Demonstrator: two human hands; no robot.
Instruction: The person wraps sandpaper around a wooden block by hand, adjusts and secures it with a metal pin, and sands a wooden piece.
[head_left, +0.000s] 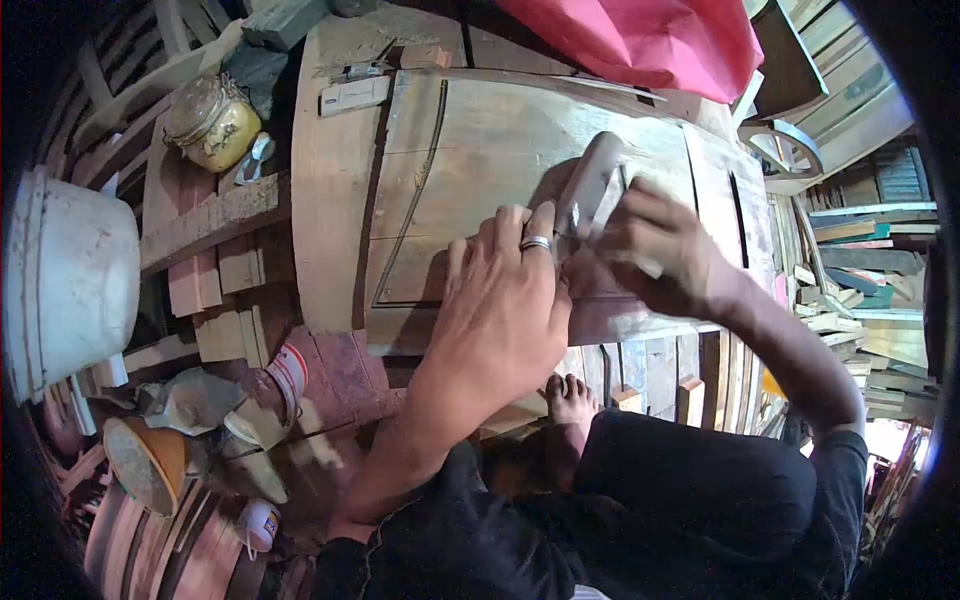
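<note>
My left hand (pixel 500 300), with a ring on one finger, rests on a wide wooden panel (pixel 500 130). Its fingers are bent and drawn together near the lower end of a long grey-brown tool (pixel 592 180) with a rounded top. What they pinch is hidden. My right hand (pixel 655 245) is close beside the tool on its right, curled like a fist and blurred by motion. I cannot make out what lies inside it. A dark, narrow strip (pixel 425 180) runs down the panel's left part.
A white device (pixel 355 96) lies at the panel's upper left, and pink cloth (pixel 650 40) covers the far edge. At left are a yellow-filled jar (pixel 215 125), a white bucket (pixel 80 285) and an orange-rimmed container (pixel 145 465). Wood pieces (pixel 870 260) are stacked at right. My bare foot (pixel 572 402) shows below.
</note>
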